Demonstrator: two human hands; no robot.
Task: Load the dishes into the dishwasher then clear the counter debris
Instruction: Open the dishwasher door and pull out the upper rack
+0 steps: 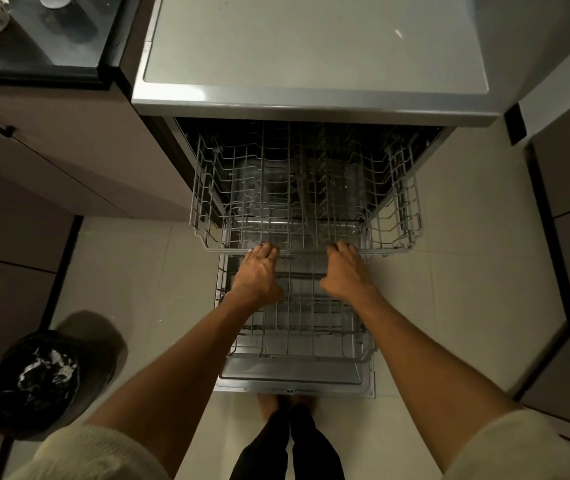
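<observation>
Pale floor tiles (449, 271) surround the open dishwasher; left hand (258, 271) and right hand (347, 270) clench the grey wire upper rack (306, 188) front rail at twelve o'clock, seemingly to slide it

dishwasher (311, 109): door open | upper rack (306, 202): grey wire, pulled out | lower rack (297, 323): out over door

One head-worn wide-angle view, looking steeply down and forward; the pulled-out dishwasher rack (306, 199) sits mid-frame, near; the worktop (311, 46) lies above, the floor (449, 271) below.
</observation>
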